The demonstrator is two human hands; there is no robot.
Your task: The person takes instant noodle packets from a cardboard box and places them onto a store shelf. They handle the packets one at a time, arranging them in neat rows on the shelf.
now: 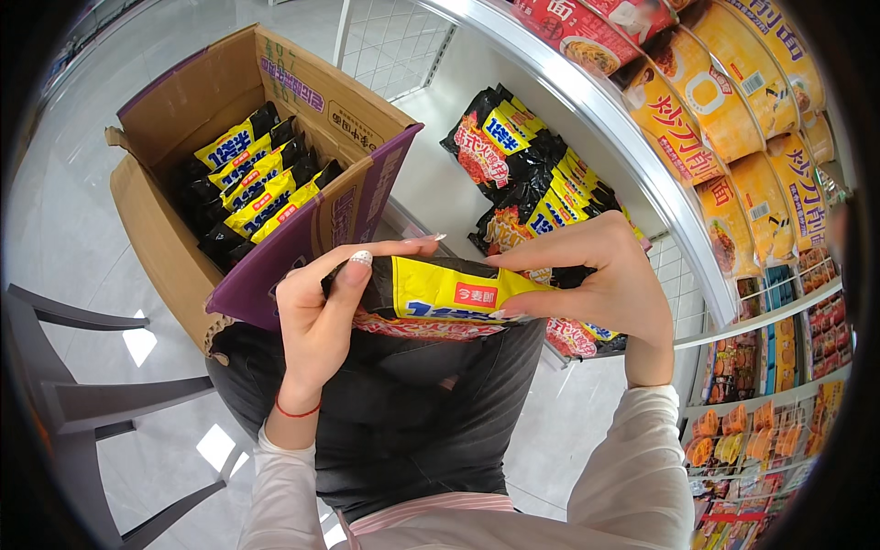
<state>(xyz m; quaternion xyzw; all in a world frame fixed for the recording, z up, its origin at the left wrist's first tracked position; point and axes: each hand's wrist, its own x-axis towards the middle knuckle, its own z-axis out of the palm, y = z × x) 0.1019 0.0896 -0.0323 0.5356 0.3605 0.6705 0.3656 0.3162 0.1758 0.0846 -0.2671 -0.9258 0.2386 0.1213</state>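
Between my two hands is a black and yellow noodle packet [440,289], held above my lap. My left hand [320,313] grips its left end, thumb on top, and my right hand [591,289] pinches its right end between thumb and fingers. Beyond my left hand, an open cardboard box [185,89] with purple outer sides holds a row of similar packets [254,185]. Past the held packet, more black and yellow packets [509,144] lie overlapping on a white shelf [447,103], some partly hidden behind my right hand.
Yellow and red noodle tubs [722,89] stand on the shelf above, behind a curved metal edge [619,103]. Shelves of small packaged goods [742,440] run down the right. Dark curved legs of a piece of furniture [124,405] stand on the tiled floor at left.
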